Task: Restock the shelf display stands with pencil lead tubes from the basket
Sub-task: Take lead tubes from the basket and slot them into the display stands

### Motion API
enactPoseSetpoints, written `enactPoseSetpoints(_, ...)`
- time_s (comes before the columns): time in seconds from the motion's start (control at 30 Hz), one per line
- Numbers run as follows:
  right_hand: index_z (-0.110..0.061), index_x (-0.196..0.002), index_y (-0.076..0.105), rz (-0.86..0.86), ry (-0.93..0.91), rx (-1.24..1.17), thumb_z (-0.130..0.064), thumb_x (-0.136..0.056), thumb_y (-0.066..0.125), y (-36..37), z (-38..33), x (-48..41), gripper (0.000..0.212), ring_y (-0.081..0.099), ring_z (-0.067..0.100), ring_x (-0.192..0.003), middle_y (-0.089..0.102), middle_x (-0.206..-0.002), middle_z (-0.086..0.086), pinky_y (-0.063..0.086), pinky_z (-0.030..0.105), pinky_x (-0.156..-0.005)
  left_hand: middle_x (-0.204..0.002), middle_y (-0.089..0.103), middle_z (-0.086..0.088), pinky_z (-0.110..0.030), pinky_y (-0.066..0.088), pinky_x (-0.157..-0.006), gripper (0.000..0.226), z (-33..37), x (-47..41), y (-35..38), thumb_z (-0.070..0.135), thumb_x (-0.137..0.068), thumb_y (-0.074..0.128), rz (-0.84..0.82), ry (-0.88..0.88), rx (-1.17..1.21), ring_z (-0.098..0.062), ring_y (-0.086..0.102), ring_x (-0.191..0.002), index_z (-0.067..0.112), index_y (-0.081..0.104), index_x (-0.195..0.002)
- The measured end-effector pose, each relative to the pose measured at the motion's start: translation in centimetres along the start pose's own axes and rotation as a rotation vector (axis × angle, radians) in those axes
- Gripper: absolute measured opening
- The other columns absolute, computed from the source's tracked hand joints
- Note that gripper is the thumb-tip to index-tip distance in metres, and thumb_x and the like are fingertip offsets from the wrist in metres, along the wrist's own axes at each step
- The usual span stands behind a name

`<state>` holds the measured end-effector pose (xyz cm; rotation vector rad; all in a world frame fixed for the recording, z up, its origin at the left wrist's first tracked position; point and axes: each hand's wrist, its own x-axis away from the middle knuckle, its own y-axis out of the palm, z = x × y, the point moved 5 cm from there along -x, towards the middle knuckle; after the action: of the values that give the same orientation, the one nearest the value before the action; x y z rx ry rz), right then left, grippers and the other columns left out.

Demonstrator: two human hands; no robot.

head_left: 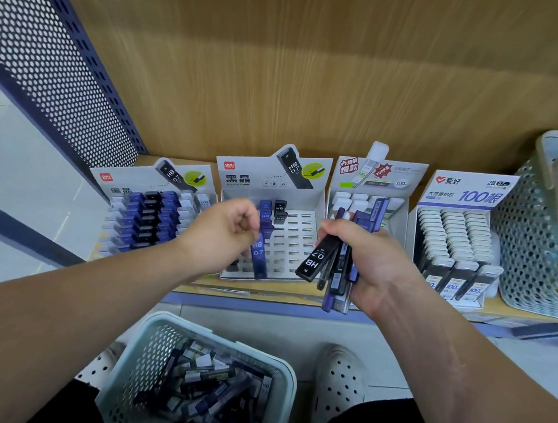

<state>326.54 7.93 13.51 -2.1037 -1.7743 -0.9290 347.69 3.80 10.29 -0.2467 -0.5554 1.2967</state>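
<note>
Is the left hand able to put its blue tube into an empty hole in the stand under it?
Probably yes. The left hand pinches the blue tube right over the stand, where most holes look empty. The right hand, gripping a bunch of tubes, is off to the side.

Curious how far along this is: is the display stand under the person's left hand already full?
No, the display stand beneath the left hand shows mostly empty slots, with only a few tubes in it.
</note>
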Motion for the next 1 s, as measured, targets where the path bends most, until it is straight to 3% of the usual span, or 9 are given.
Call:
enactPoseSetpoints(0.13,-0.009,-0.097,0.070,0.006,0.001,-0.007,-0.013,-0.084,0.078,-0.7,0.0,-0.3,0.016,0.069,0.020,-0.059,0.072,-0.073,0.005,0.058,0.038,-0.054,-0.073,0.063,0.011,-0.034,0.058,-0.070,0.022,-0.1,-2.1,0.1,0.004,-0.093,0.062,0.085,0.095,-0.114,-0.015,0.068,-0.069,0.024,0.065,-0.100)
enactPoseSetpoints(0.23,-0.009,-0.096,0.069,0.010,0.001,-0.017,-0.013,-0.084,0.078,-1.2,-0.1,-0.4,0.015,0.068,0.019,-0.054,0.071,-0.068,0.004,0.054,0.033,-0.047,-0.075,0.060,0.020,-0.024,0.053,-0.075,0.024,0.3,-3.0,0.5,0.004,-0.088,0.067,0.142,0.199,-0.309,-0.002,0.061,-0.069,0.019,0.075,-0.104)
enactPoseSetpoints(0.37,-0.010,-0.088,0.070,0.008,0.008,-0.017,-0.013,-0.086,0.076,-1.8,-0.3,-0.4,0.007,0.068,0.018,-0.052,0.071,-0.066,0.003,0.053,0.032,-0.045,-0.084,0.070,0.002,-0.022,0.047,-0.077,0.022,0.5,-3.4,1.4,-0.002,-0.080,0.069,0.117,0.272,-0.457,-0.014,0.059,-0.072,0.011,0.079,-0.094)
enactPoseSetpoints(0.53,-0.009,-0.086,0.070,0.007,0.000,-0.012,-0.013,-0.087,0.075,-2.4,-0.6,0.0,0.006,0.067,0.018,-0.050,0.071,-0.064,0.003,0.052,0.031,-0.043,-0.099,0.073,-0.008,-0.030,0.052,-0.086,0.018,0.4,-3.3,1.9,0.003,-0.084,0.071,0.058,0.298,-0.555,-0.023,0.067,-0.086,0.010,0.079,-0.100)
enactPoseSetpoints(0.7,-0.008,-0.090,0.070,0.019,-0.012,-0.021,-0.011,-0.087,0.074,-2.6,-0.7,0.4,0.006,0.066,0.016,-0.048,0.071,-0.062,0.002,0.052,0.031,-0.042,-0.097,0.072,-0.009,-0.032,0.051,-0.085,0.017,0.2,-3.5,2.2,0.004,-0.085,0.071,0.027,0.318,-0.606,-0.028,0.067,-0.089,0.010,0.079,-0.099)
enactPoseSetpoints(0.93,-0.007,-0.090,0.069,0.042,-0.031,-0.030,-0.012,-0.087,0.075,-2.8,-0.7,0.4,0.008,0.065,0.016,-0.047,0.069,-0.061,0.002,0.051,0.029,-0.043,-0.113,0.062,-0.003,-0.033,0.049,-0.082,0.029,-0.3,-3.1,3.1,0.024,-0.098,0.057,-0.031,0.276,-0.829,-0.027,0.063,-0.103,0.029,0.070,-0.123)
enactPoseSetpoints(1.0,-0.007,-0.092,0.069,0.047,-0.044,-0.040,-0.011,-0.086,0.075,-2.7,-0.8,0.4,0.010,0.064,0.016,-0.047,0.068,-0.061,0.002,0.051,0.029,-0.042,-0.108,0.064,-0.002,-0.033,0.051,-0.081,0.030,1.2,-2.6,3.3,0.032,-0.098,0.057,-0.007,0.285,-0.808,-0.025,0.063,-0.100,0.028,0.068,-0.125)
